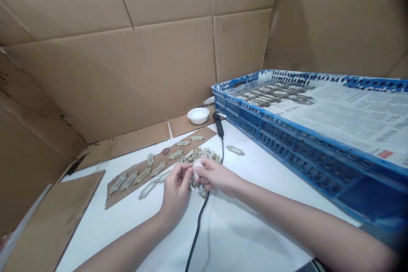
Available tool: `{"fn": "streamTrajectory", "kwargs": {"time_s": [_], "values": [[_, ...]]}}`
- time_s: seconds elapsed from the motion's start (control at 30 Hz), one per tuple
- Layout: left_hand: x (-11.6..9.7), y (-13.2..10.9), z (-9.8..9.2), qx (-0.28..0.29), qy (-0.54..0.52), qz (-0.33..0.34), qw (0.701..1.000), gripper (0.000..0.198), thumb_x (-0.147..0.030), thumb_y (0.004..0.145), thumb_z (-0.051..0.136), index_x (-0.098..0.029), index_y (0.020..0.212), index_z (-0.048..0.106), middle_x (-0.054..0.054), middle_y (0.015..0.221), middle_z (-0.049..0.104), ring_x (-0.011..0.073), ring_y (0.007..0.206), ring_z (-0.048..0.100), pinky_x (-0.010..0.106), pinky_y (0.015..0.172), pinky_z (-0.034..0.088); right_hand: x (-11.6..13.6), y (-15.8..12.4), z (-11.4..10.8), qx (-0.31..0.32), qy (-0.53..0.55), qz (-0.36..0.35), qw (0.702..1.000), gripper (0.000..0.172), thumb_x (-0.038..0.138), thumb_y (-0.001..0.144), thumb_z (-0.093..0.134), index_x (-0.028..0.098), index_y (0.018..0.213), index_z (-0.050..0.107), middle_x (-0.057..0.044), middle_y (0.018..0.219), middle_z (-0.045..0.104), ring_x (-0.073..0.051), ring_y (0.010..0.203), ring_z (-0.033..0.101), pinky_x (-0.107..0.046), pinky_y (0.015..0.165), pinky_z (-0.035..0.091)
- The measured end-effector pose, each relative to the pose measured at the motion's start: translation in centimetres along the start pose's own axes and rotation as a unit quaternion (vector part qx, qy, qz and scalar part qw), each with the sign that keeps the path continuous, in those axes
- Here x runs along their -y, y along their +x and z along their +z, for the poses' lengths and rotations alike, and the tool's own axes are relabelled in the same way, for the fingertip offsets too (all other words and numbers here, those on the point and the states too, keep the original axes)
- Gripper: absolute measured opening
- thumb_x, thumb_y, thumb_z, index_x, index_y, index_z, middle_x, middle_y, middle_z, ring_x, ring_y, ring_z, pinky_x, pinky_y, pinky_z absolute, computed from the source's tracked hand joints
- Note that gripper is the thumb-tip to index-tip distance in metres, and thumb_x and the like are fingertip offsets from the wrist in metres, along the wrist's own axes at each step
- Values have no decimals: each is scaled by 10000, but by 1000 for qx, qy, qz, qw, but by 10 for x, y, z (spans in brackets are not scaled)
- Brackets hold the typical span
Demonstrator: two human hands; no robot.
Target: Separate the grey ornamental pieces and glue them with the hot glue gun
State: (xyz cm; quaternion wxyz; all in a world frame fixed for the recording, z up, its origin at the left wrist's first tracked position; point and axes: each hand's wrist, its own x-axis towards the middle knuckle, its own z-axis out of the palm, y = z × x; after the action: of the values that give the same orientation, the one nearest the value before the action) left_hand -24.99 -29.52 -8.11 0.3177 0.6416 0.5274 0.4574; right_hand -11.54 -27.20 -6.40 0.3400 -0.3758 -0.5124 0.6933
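My left hand (pixel 176 189) and my right hand (pixel 216 175) meet over the white table, with their fingertips pinching a small white wad (pixel 196 169), possibly cotton or sponge. Beneath them lies a heap of ornate patterned plaques (pixel 204 155), partly hidden by my hands. To the left, several pale elongated plaques (pixel 149 173) lie on a brown cardboard strip (pixel 204 136). One loose plaque (pixel 236 150) rests on the table to the right of my right hand. A black cord (pixel 197 229) runs past my hands.
A blue plastic crate (pixel 287 144) at the right holds a newspaper (pixel 347 119) and rows of plaques. A white bowl (pixel 198 115) and a black corded handle (pixel 218 124) stand behind. Cardboard walls surround the white table, with a cardboard sheet (pixel 54 216) at the left.
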Motion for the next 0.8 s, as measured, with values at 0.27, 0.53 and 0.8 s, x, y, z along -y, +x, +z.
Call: {"fn": "streamTrajectory", "kwargs": {"time_s": [0.27, 0.53, 0.8], "values": [[2, 0, -2, 20, 6, 1, 1000, 220, -309, 824, 426, -176, 914, 576, 19, 755, 604, 139, 681, 523, 239, 627, 378, -6, 4, -4, -33, -51, -8, 998, 171, 149, 722, 399, 167, 553, 421, 92, 392, 371, -24, 259, 272, -172, 291, 159], [1, 3, -3, 38, 1, 11, 999, 228, -301, 831, 416, -180, 958, 562, 38, 849, 608, 150, 758, 544, 246, 679, 398, -5, 5, -4, -65, -53, -24, 996, 86, 178, 676, 461, 172, 597, 427, 87, 460, 430, -18, 276, 296, -164, 290, 174], [-18, 42, -54, 118, 208, 55, 969, 226, -340, 817, 397, -184, 800, 559, 5, 673, 553, 132, 590, 477, 219, 546, 358, -3, 9, -13, -88, -43, -18, 995, 104, 205, 681, 491, 177, 614, 417, 90, 450, 426, -14, 261, 265, -171, 286, 138]]}}
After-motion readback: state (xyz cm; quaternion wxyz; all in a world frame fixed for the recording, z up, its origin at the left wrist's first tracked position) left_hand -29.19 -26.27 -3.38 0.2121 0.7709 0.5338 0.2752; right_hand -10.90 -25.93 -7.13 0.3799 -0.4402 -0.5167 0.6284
